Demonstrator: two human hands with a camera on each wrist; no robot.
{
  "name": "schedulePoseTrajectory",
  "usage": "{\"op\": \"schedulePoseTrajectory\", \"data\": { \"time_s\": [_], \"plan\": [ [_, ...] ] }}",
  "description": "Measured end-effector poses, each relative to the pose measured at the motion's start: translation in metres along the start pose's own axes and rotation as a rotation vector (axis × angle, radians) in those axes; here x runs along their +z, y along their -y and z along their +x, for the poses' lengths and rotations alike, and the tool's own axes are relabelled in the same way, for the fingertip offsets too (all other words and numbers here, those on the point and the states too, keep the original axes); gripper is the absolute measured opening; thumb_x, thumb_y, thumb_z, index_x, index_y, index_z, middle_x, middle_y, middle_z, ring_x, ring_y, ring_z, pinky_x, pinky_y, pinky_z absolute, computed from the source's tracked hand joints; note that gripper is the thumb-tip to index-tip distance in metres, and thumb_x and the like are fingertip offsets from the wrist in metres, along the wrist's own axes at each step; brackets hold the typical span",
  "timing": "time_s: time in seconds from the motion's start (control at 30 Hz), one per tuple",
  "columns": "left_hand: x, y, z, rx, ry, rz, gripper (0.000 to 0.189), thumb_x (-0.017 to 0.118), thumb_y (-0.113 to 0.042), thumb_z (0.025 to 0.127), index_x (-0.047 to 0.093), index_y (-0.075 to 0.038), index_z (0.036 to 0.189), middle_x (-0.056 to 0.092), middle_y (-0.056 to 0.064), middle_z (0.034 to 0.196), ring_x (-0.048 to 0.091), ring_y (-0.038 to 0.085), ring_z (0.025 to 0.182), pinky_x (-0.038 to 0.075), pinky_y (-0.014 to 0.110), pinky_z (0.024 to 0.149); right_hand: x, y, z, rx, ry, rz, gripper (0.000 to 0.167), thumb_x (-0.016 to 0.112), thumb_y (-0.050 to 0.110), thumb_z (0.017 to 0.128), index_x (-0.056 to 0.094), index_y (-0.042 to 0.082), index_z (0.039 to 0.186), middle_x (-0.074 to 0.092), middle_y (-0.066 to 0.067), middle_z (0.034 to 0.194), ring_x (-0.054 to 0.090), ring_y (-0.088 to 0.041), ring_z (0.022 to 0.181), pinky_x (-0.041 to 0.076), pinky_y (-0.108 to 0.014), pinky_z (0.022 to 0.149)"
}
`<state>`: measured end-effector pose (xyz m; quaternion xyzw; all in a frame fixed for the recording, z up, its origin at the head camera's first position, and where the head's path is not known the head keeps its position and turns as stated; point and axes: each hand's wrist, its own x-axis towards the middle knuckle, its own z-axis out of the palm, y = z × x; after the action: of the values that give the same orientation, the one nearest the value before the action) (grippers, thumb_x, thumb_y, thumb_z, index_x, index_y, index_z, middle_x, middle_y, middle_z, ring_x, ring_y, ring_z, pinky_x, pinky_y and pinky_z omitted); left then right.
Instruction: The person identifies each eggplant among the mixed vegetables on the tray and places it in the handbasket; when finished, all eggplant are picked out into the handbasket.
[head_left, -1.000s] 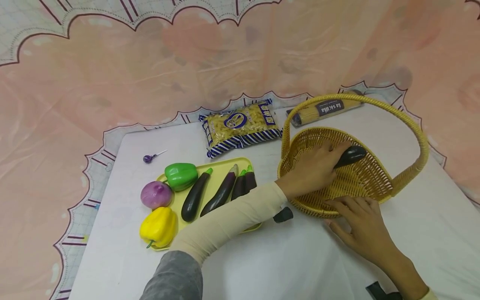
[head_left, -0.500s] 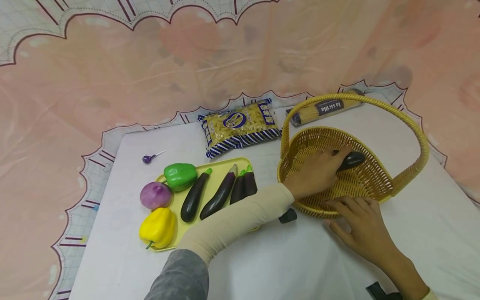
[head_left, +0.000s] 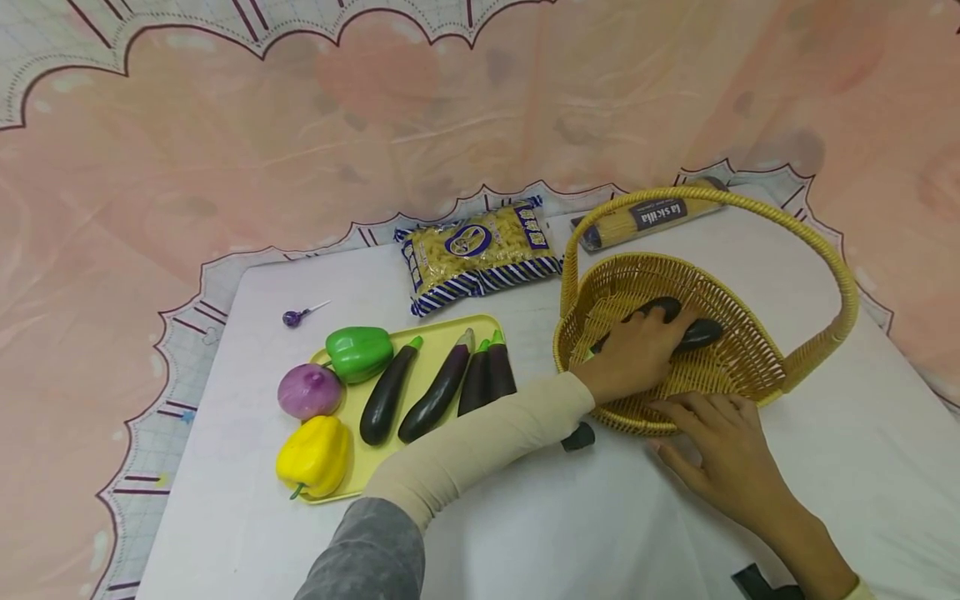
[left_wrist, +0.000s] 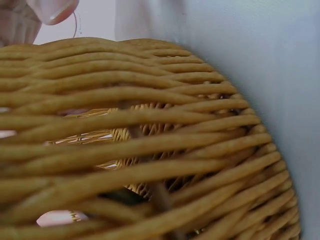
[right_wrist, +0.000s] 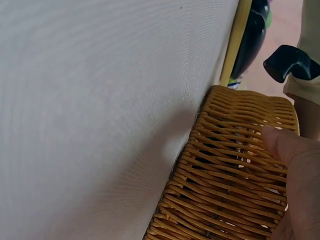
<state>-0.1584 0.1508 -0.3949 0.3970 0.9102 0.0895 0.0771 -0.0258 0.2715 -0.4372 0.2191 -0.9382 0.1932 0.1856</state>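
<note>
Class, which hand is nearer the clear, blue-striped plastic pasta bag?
Left: the left hand is inside the woven yellow basket, right of the bag; the right hand is farther, at the basket's near rim.

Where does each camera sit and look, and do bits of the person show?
Head: on the head, looking forward and down at the basket and tray; left hand, right hand and left sleeve show.
Left wrist: on that wrist, looking closely at the basket's weave; a fingertip peeks in top left, from which hand I can't tell.
Right wrist: on that wrist, facing the basket's outside and white cloth; the right hand and left sleeve show.
Shared: both wrist cameras see the basket.
</note>
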Motion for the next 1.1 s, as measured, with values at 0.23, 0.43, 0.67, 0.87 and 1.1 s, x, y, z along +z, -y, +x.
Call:
{"op": "schedulePoseTrajectory", "data": {
  "time_s": [0.23,0.43,0.67,0.87,1.1],
  "plan": [
    [0.005,0.001,-0.002,0.024,-0.021,0.037,0.063,0.060,-0.018,0.095,0.033,-0.020,0.152,0.058,0.012,0.129,0.062,0.023,0.108,0.055,0.031,0.076,0.000,0.000,0.000,0.001,-0.002,0.003,0.059,0.041,0.061,0.097,0.069,0.013,0.115,0.066,-0.005,0.105,0.059,-0.028,0.094,0.032,-0.048,0.086],
    [0.007,0.003,-0.004,0.029,-0.038,0.043,0.062,0.061,-0.016,0.095,0.035,-0.019,0.151,0.060,0.010,0.125,0.063,0.022,0.102,0.054,0.030,0.072,0.000,0.001,0.000,-0.008,-0.014,-0.003,0.065,0.034,0.064,0.097,0.069,0.012,0.113,0.065,-0.005,0.103,0.059,-0.027,0.093,0.032,-0.047,0.085],
    [0.002,0.002,-0.003,0.026,-0.046,0.052,0.064,0.064,-0.021,0.094,0.036,-0.019,0.150,0.060,0.009,0.124,0.063,0.020,0.098,0.053,0.029,0.065,0.001,0.001,0.001,-0.014,-0.020,-0.009,0.067,0.031,0.064,0.098,0.069,0.011,0.112,0.065,-0.005,0.102,0.059,-0.028,0.092,0.032,-0.048,0.085],
    [-0.001,0.003,-0.003,0.020,-0.050,0.072,0.062,0.065,-0.025,0.093,0.039,-0.019,0.149,0.061,0.008,0.122,0.064,0.018,0.095,0.051,0.025,0.060,0.001,0.001,0.000,-0.014,-0.020,-0.008,0.067,0.031,0.065,0.098,0.069,0.011,0.112,0.065,-0.006,0.102,0.058,-0.028,0.093,0.032,-0.048,0.084],
    [-0.003,0.006,-0.006,0.000,-0.055,0.021,0.065,0.066,-0.029,0.093,0.037,-0.017,0.151,0.059,0.010,0.128,0.063,0.017,0.101,0.050,0.022,0.061,0.000,0.001,0.001,-0.019,-0.025,-0.010,0.066,0.032,0.064,0.098,0.068,0.012,0.114,0.065,-0.006,0.103,0.058,-0.028,0.092,0.032,-0.049,0.085]
  ]
}}
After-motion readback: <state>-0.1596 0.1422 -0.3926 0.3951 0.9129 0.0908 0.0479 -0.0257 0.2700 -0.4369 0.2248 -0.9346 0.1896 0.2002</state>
